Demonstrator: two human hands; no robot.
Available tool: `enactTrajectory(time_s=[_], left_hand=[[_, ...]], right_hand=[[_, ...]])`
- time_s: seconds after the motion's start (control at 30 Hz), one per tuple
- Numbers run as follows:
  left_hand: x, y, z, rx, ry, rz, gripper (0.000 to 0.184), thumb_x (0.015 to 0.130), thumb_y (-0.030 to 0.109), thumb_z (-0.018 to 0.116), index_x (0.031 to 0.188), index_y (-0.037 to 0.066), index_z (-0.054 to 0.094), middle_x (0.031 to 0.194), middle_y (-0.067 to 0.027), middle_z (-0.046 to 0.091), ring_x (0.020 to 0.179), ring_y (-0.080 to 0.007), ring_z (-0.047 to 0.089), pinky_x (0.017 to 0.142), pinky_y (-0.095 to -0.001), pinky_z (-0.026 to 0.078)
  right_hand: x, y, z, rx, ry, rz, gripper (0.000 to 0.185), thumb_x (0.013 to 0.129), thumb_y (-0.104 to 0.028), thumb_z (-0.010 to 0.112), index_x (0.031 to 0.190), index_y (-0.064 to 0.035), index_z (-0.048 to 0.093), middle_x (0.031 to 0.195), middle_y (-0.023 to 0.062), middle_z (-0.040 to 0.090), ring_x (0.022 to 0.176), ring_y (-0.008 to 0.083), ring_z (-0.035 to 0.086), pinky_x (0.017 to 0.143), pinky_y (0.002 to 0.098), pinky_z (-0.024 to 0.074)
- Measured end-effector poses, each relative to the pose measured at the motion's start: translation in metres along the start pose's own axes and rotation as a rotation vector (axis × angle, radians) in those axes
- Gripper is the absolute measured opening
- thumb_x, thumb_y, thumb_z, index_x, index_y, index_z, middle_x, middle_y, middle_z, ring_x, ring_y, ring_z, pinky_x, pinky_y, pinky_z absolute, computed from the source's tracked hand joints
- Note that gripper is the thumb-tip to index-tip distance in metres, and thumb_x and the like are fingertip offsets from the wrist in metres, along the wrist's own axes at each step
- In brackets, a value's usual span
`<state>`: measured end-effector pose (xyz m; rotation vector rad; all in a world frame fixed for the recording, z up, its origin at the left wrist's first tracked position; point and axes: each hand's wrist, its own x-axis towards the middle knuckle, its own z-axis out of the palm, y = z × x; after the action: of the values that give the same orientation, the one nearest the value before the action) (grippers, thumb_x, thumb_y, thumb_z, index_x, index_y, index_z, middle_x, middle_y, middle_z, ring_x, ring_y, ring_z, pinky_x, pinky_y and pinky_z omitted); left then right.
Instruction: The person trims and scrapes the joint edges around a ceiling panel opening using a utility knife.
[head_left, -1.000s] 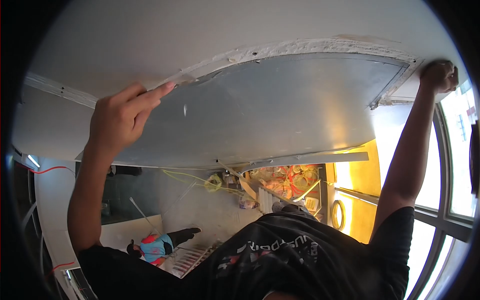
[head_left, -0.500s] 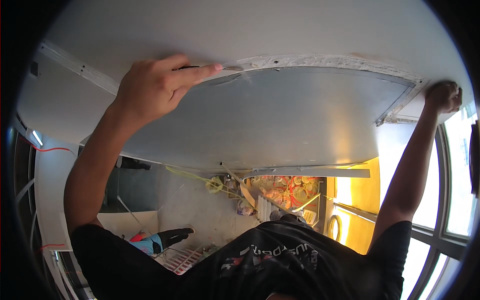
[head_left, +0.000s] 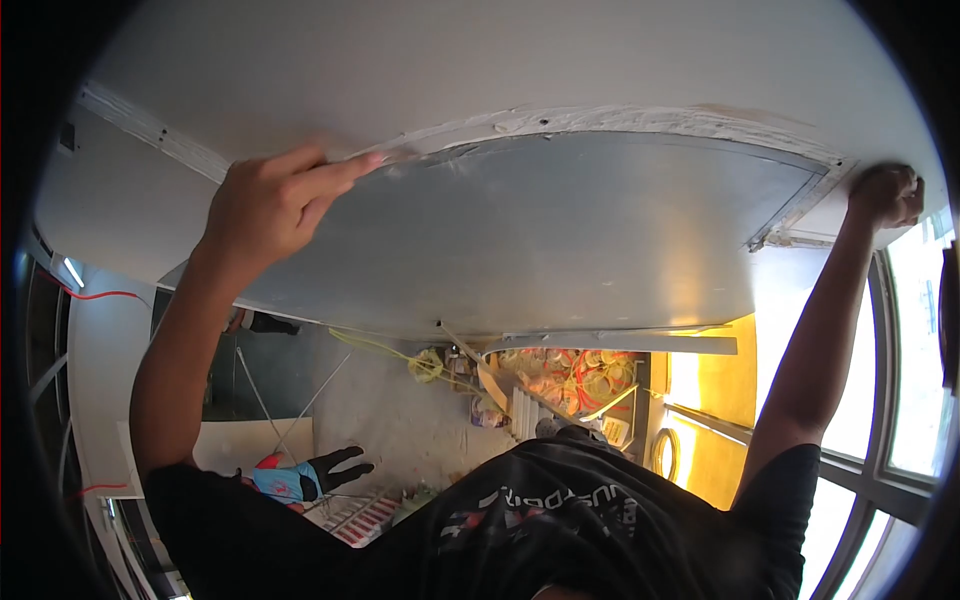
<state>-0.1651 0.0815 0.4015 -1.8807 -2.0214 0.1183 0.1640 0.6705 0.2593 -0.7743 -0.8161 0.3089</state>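
Note:
My left hand (head_left: 272, 205) is closed around a putty knife (head_left: 405, 156), with the index finger stretched along it. Its blade is blurred and lies at the edge of a white filler strip (head_left: 620, 117), where a pale board surface (head_left: 560, 60) meets a smooth grey panel (head_left: 560, 220). Most of the handle is hidden in my palm. At the far right, my right hand (head_left: 887, 195) is curled into a fist against the pale surface near the panel's corner. Nothing shows sticking out of it.
Windows (head_left: 915, 350) stand at the right. Far below, the floor (head_left: 375, 400) bears tangled hoses and cables (head_left: 585, 375) and a long metal strip (head_left: 610, 344). Another person in a blue top (head_left: 285, 482) is at lower left. A second filled seam (head_left: 160, 130) runs at upper left.
My left hand has slid left and slightly down along the filler strip with the putty knife. My right hand stays in place. The person below has shifted a little.

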Motion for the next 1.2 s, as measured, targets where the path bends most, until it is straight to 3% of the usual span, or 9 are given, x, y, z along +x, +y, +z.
enactTrajectory(time_s=[0.07, 0.17, 0.37, 0.57, 0.63, 0.73, 1.03, 1.2], left_hand=[[-0.013, -0.004, -0.002, -0.001, -0.012, -0.063, 0.053, 0.086, 0.005, 0.075, 0.132, 0.032, 0.070, 0.074, -0.0003, 0.065, 0.059, -0.0156, 0.062, 0.054, -0.0319, 0.051], [0.000, 0.013, -0.017, -0.073, 0.048, 0.009, 0.057, 0.084, -0.002, 0.074, 0.132, 0.028, 0.071, 0.079, -0.0041, 0.066, 0.061, -0.0187, 0.062, 0.054, -0.0340, 0.049], [0.027, 0.013, -0.007, 0.023, 0.015, 0.091, 0.055, 0.086, 0.001, 0.074, 0.132, 0.030, 0.070, 0.076, -0.0026, 0.063, 0.059, -0.0178, 0.058, 0.054, -0.0349, 0.048], [0.026, 0.005, 0.006, 0.060, 0.056, 0.081, 0.056, 0.086, 0.001, 0.074, 0.133, 0.032, 0.070, 0.074, -0.0015, 0.061, 0.056, -0.0169, 0.055, 0.052, -0.0344, 0.047], [0.023, 0.005, 0.008, 0.068, 0.080, 0.086, 0.056, 0.086, 0.002, 0.074, 0.133, 0.032, 0.070, 0.074, -0.0016, 0.061, 0.056, -0.0170, 0.055, 0.052, -0.0345, 0.047], [0.019, 0.002, 0.011, 0.067, 0.096, 0.086, 0.055, 0.086, 0.003, 0.074, 0.133, 0.031, 0.070, 0.074, -0.0022, 0.060, 0.057, -0.0177, 0.055, 0.053, -0.0347, 0.048], [0.002, -0.005, 0.011, -0.012, 0.032, -0.008, 0.054, 0.087, 0.003, 0.074, 0.134, 0.029, 0.069, 0.077, -0.0054, 0.062, 0.061, -0.0200, 0.058, 0.056, -0.0350, 0.049], [-0.029, -0.025, 0.010, 0.048, -0.062, -0.037, 0.053, 0.087, 0.006, 0.075, 0.134, 0.031, 0.069, 0.072, -0.0011, 0.062, 0.057, -0.0164, 0.059, 0.053, -0.0330, 0.050]], right_hand=[[0.007, 0.013, 0.001, -0.111, 0.001, -0.067, 0.040, 0.097, -0.032, 0.059, 0.122, -0.0008, 0.063, 0.129, 0.0235, 0.046, 0.115, 0.0325, 0.052, 0.098, 0.0478, 0.0492], [0.005, 0.014, 0.002, -0.061, -0.013, -0.063, 0.043, 0.097, -0.034, 0.058, 0.122, -0.0004, 0.064, 0.128, 0.0258, 0.048, 0.117, 0.0344, 0.051, 0.100, 0.0487, 0.0463], [-0.002, 0.002, 0.003, 0.001, 0.016, -0.060, 0.047, 0.096, -0.038, 0.058, 0.122, 0.0007, 0.064, 0.127, 0.0259, 0.050, 0.118, 0.0360, 0.051, 0.102, 0.0499, 0.0433], [0.019, 0.038, 0.003, -0.186, -0.019, -0.171, 0.051, 0.095, -0.041, 0.057, 0.121, 0.0017, 0.064, 0.124, 0.0251, 0.052, 0.113, 0.0372, 0.053, 0.102, 0.0518, 0.0431], [0.008, 0.023, 0.004, -0.007, 0.024, -0.122, 0.047, 0.095, -0.039, 0.060, 0.117, 0.0013, 0.065, 0.121, 0.0231, 0.054, 0.110, 0.0337, 0.055, 0.096, 0.0506, 0.0472], [0.019, 0.048, 0.011, -0.084, 0.107, -0.246, 0.041, 0.095, -0.036, 0.062, 0.112, 0.0006, 0.066, 0.117, 0.0222, 0.055, 0.106, 0.0295, 0.058, 0.086, 0.0465, 0.0519], [0.043, 0.067, 0.009, 0.096, -0.076, 0.080, 0.044, 0.096, -0.036, 0.057, 0.118, 0.0016, 0.065, 0.121, 0.0240, 0.051, 0.102, 0.0314, 0.059, 0.084, 0.0454, 0.0545], [0.007, 0.011, 0.002, -0.022, -0.040, -0.010, 0.046, 0.096, -0.037, 0.055, 0.121, 0.0008, 0.063, 0.127, 0.0244, 0.047, 0.112, 0.0339, 0.054, 0.093, 0.0492, 0.0504]])
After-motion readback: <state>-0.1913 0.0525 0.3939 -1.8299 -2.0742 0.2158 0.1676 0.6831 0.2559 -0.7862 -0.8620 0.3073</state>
